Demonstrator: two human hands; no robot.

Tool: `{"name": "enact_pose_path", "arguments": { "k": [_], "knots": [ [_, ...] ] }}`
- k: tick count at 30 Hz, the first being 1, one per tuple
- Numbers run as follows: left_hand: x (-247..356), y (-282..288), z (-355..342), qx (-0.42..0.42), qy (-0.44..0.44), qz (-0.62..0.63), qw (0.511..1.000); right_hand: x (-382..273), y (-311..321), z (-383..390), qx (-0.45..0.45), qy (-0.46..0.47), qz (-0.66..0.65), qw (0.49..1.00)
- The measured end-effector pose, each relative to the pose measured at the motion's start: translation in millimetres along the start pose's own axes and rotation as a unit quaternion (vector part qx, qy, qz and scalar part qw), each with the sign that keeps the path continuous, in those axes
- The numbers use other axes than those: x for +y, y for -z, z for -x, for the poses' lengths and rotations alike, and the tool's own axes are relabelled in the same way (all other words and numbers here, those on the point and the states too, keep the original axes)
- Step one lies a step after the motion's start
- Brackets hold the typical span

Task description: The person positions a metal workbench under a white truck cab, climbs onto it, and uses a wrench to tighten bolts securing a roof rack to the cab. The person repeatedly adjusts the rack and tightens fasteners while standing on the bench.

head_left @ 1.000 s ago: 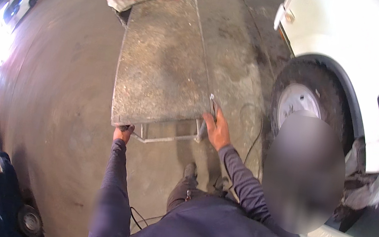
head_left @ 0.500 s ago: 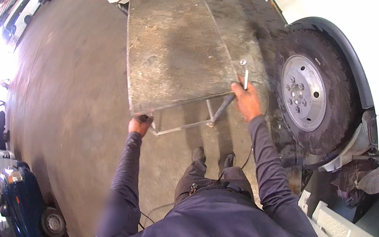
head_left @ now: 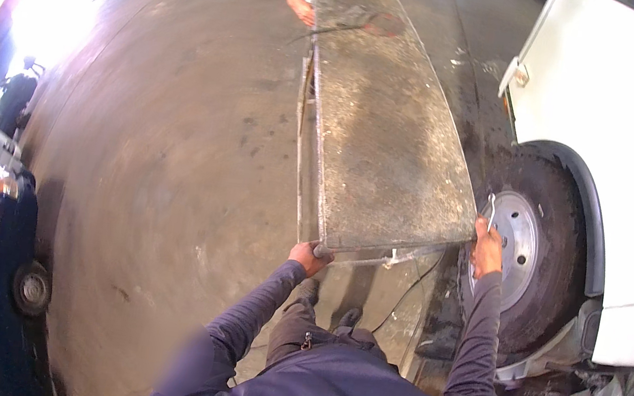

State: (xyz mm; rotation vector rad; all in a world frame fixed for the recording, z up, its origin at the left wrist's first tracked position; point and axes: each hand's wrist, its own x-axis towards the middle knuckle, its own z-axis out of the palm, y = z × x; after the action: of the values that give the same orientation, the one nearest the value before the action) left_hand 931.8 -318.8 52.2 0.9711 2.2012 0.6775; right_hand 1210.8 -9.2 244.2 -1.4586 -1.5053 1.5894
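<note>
left grip (head_left: 309, 259): curled round tabletop (head_left: 399, 145), near-left corner | right grip (head_left: 488, 251): closed on wrench (head_left: 492, 208), at near-right corner | tabletop ahead, between both

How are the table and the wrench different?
The table is broad and flat, but the wrench is slim and long. The table looks brown and grimy; the wrench looks silvery. The table is also much bigger than the wrench. Both are at the person's right hand.
</note>
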Motion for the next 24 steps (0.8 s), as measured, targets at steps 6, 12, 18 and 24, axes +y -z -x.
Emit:
{"name": "enact_pose_path", "arguments": {
  "k": [6,12,18,24],
  "knots": [
    [-3.9,41.3,26.8,-0.013,0.028,-0.017,0.999,-1.7,-9.2,52.4,0.019,0.011,0.058,0.998],
    [6.8,31.0,69.6,-0.036,-0.012,-0.032,0.999,62.8,48.5,96.5,0.091,0.039,-0.004,0.995],
    [36.3,-11.1,91.6,-0.142,-0.095,-0.038,0.984,77.6,100.5,136.8,0.180,0.080,0.014,0.980],
    [25.6,8.0,94.0,-0.193,-0.118,-0.028,0.974,75.0,78.5,171.2,0.278,0.090,0.097,0.952]
  ]
}}
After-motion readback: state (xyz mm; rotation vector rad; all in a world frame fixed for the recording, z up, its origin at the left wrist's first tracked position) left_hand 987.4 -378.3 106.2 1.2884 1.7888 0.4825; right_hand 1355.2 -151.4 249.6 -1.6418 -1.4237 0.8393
